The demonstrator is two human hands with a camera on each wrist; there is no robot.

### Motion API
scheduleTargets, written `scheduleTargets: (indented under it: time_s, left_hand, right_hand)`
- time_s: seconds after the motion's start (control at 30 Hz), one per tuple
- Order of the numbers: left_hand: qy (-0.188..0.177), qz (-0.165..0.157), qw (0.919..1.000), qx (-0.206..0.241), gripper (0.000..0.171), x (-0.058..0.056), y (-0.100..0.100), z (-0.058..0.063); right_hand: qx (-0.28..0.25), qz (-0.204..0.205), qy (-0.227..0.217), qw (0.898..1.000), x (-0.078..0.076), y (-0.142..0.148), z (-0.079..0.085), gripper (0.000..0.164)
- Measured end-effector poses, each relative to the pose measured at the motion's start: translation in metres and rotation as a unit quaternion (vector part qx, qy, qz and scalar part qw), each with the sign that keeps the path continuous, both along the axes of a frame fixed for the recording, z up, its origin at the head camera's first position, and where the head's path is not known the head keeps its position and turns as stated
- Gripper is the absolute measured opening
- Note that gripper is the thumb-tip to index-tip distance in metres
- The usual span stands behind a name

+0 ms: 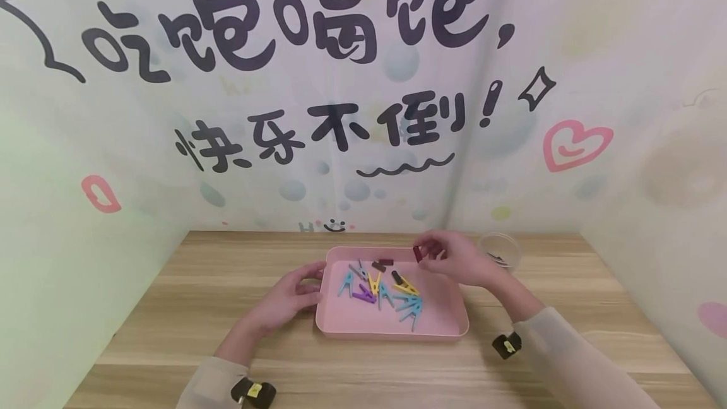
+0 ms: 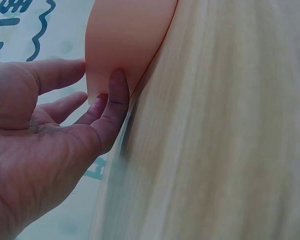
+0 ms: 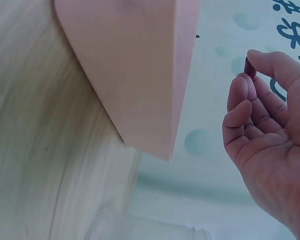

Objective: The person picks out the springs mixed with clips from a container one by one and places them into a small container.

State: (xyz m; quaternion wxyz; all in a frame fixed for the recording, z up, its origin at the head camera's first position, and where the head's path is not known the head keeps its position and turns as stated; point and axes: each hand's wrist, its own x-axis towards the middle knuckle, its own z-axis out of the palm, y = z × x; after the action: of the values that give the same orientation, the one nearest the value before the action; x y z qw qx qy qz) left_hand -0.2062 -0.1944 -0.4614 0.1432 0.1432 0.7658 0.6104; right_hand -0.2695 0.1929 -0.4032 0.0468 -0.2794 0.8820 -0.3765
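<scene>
Holding a small dark-red piece (image 1: 418, 254) in the right hand (image 1: 457, 260): pinch grip, thumb tip against the fingers (image 3: 237, 94), gap only as wide as the piece. Piece sits right at the tips, ahead of the palm; right wrist view shows a ribbed edge sticking out. Remaining right fingers are bent in toward the palm.

Landmark is the pink tray (image 1: 363, 324). In the head view the held piece lines up with the tray's far rim, toward its far right corner. Right wrist view has it raised and apart from the tray wall.

Left hand (image 1: 286, 298) is at the tray's left side. Fingers spread and slightly bent, tips touching the outer wall; can't tell how hard they press.

Inside the tray: blue clips (image 1: 347, 283) at left, middle and right; yellow clips (image 1: 374, 283) around the middle; a purple clip (image 1: 364, 295) left of middle. Small dark pieces (image 1: 386, 262) lie near the tray's far side, one more beside the right-hand yellow clip.

Clear round container (image 1: 510, 250) stands beyond the tray's far right corner, something dark showing in it, too small to identify. Tray and container both on the wood-grain tabletop (image 1: 341, 368). Lettered wall (image 1: 272, 207) behind the tray.
</scene>
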Motion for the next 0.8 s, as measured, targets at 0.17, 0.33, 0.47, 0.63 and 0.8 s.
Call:
scheduleTargets:
  time_s: [0.17, 0.33, 0.47, 0.63, 0.8]
  left_hand:
    - [0.002, -0.002, 1.0000, -0.001, 0.065, 0.000, 0.000, 0.000]
    - [0.000, -0.002, 1.0000, -0.001, 0.065, -0.001, 0.000, 0.000]
    - [0.000, 0.000, 1.0000, -0.002, 0.065, 0.000, -0.001, 0.000]
    - [0.000, 0.000, 1.0000, -0.002, 0.066, 0.000, -0.001, 0.000]
    - [-0.001, -0.001, 1.0000, 0.002, 0.065, 0.000, 0.000, 0.000]
  right_hand:
    - [-0.011, -0.008, 0.003, 1.000, 0.003, 0.010, 0.001, 0.033]
    - [-0.020, -0.018, 0.015, 1.000, 0.005, 0.021, 0.003, 0.032]
    - [-0.023, -0.026, 0.023, 0.999, 0.006, 0.029, 0.005, 0.031]
    - [-0.019, -0.043, 0.028, 0.998, 0.009, 0.037, 0.007, 0.031]
    - [-0.009, -0.059, 0.039, 0.997, 0.011, 0.045, 0.010, 0.033]
